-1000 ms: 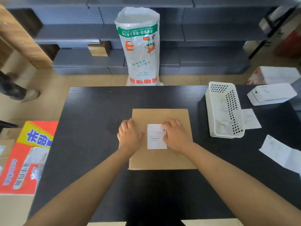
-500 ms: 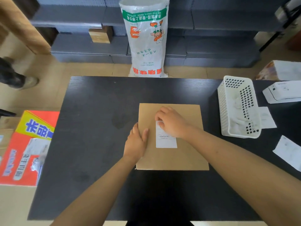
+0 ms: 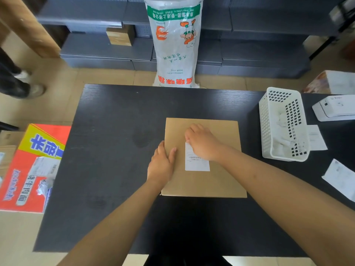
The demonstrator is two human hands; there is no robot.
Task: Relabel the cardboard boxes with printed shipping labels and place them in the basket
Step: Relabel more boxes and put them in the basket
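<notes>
A flat cardboard box [image 3: 203, 160] lay on the dark surface [image 3: 115, 150] a little right of the frame's centre, with a white shipping label [image 3: 196, 163] stuck on its top. The right hand [image 3: 202, 142] lay over the label's upper end, fingers curled down and pressed against the box top near the label's upper left corner; whether the fingertips pinched the label's edge could not be told. The left hand [image 3: 162, 164] rested flat on the box's left edge, fingers straight and close together, the thumb lying on the cardboard beside the label.

At the right of the frame a white perforated basket [image 3: 265, 120] stood on the surface, well apart from the box, with pale crumpled paper inside. A label printer [image 3: 335, 107] sat at the right edge, and loose paper slips [image 3: 316, 138] lay just beside the basket and nearer the lower right. Beyond the surface, at top centre, a tall printed sack [image 3: 174, 43] stood on the floor before grey shelving [image 3: 96, 47]. A red and yellow carton [image 3: 28, 166] lay at the left.
</notes>
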